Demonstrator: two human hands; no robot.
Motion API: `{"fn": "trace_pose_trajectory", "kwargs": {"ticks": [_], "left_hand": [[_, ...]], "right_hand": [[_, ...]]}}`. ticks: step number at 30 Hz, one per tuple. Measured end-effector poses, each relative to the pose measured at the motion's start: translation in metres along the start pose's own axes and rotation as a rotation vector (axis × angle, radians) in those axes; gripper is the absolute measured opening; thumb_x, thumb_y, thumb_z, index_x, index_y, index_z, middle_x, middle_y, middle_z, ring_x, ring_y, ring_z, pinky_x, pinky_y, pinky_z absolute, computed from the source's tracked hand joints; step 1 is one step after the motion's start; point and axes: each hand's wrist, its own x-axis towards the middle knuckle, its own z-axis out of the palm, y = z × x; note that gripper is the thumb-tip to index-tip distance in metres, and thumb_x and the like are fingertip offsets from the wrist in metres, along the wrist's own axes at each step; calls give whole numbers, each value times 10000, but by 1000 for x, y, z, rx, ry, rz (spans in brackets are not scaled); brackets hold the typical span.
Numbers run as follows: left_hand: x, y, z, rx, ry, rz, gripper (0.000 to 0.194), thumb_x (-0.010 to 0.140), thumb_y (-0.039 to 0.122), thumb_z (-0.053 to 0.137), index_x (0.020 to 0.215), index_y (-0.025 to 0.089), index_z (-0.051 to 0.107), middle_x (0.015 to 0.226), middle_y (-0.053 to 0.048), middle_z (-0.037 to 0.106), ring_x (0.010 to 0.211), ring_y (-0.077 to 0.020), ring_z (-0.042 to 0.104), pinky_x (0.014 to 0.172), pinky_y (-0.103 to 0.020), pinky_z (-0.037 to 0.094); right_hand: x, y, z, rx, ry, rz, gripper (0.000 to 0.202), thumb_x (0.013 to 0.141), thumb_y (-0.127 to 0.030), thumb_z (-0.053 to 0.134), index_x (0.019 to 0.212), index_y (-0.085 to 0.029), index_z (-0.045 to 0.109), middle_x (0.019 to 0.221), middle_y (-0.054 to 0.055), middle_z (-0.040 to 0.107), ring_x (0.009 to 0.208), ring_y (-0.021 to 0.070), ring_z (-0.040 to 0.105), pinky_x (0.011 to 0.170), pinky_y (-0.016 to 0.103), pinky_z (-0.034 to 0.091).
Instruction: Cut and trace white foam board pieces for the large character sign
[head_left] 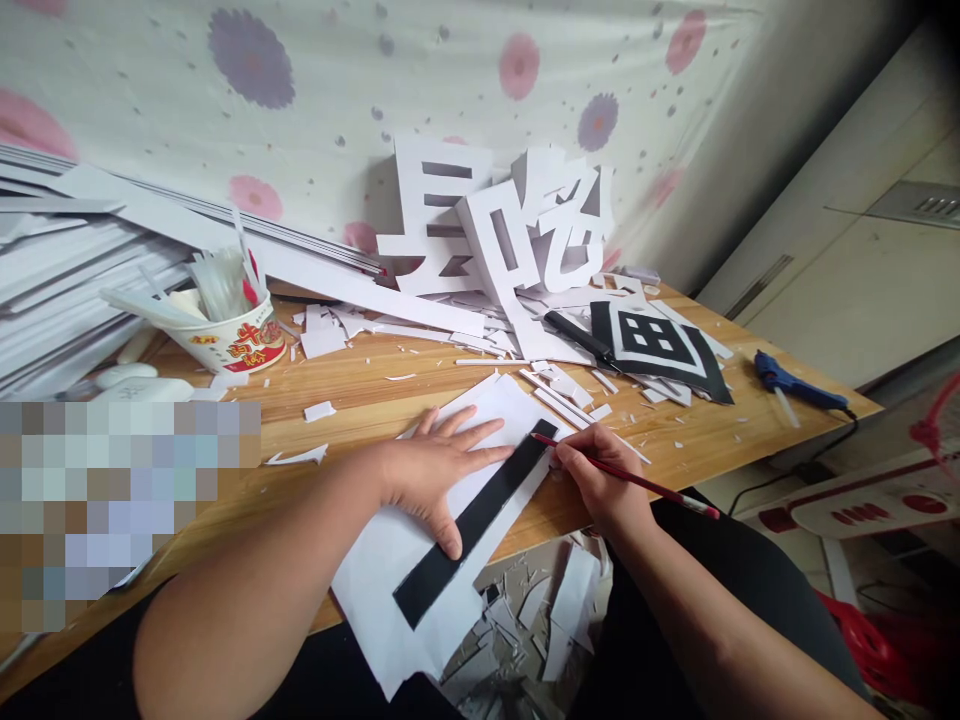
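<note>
My left hand [442,465] lies spread over a white board [375,560], its thumb and fingertips pressing on a long black strip [427,580]. The strip runs diagonally across the board. In my right hand [604,475] is a red pencil [645,485], pinched near its point. The pencil's tip touches or nearly touches the strip's upper end. The lower part of the board sticks out past the table's front edge.
White cut-out characters [442,210] stand against the flowered wall covering. A black stencil [652,345], a utility knife [577,338] and a blue glue gun [799,385] lie right. A paper tub [232,340] of clear sticks stands left, near stacked white boards [67,260]. Scraps [517,620] litter the floor.
</note>
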Motion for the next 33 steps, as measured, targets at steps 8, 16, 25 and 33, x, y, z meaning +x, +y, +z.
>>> {"fn": "trace_pose_trajectory", "kwargs": {"ticks": [8, 16, 25, 33], "left_hand": [[1, -2, 2, -4, 8, 9, 1231, 554, 683, 740, 1543, 377, 75, 1632, -23, -102, 1451, -415, -171, 1087, -713, -78], [1, -2, 2, -2, 0, 2, 1242, 548, 690, 741, 1548, 347, 90, 1629, -32, -101, 1450, -405, -185, 1081, -715, -83], [1, -5, 4, -8, 0, 7, 1260, 531, 695, 754, 1545, 368, 81, 1631, -30, -104, 1444, -413, -195, 1078, -720, -74], [1, -6, 4, -4, -9, 16, 1300, 515, 718, 759, 1543, 380, 40, 1632, -30, -115, 1441, -418, -195, 1076, -720, -87]], "right_hand": [[2, 2, 1, -7, 23, 37, 140, 715, -324, 623, 639, -211, 590, 610, 28, 663, 552, 168, 577, 535, 281, 456], [8, 12, -2, -31, 46, 56, 152, 747, -335, 607, 670, -206, 583, 636, 22, 657, 571, 169, 572, 574, 293, 456], [11, 12, 2, -19, 127, 49, 166, 736, -342, 623, 656, -202, 585, 614, 25, 642, 574, 182, 568, 578, 307, 440], [-10, -1, 6, 255, 194, -95, 176, 771, -363, 680, 739, -196, 637, 669, 31, 657, 617, 168, 590, 591, 285, 475]]}}
